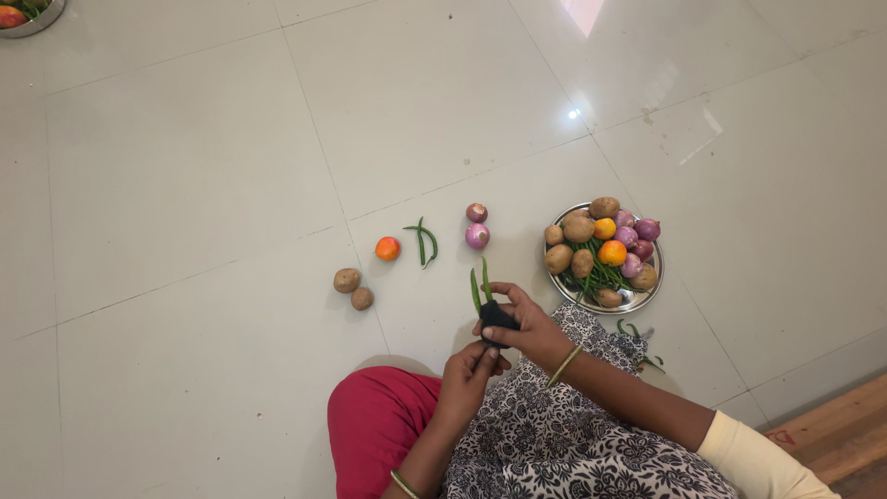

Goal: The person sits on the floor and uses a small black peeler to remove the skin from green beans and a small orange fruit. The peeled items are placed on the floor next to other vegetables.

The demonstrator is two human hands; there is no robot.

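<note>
Two green beans (480, 282) stand out of a small dark object (497, 319), pinched by the right hand (522, 323) while the left hand (467, 374) grips it from below, just left of the steel plate (647, 300). Further left of the plate lie two onions (477, 226), two beans (423, 242), a tomato (388, 248) and two potatoes (354, 286); the plate remains heaped

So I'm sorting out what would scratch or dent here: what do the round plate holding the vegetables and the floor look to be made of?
The plate looks like polished metal, probably steel: its rim is silvery and shiny. The floor looks like glazed ceramic or similar tile: large pale squares with thin joint lines and a glossy surface that mirrors bright light.
</note>
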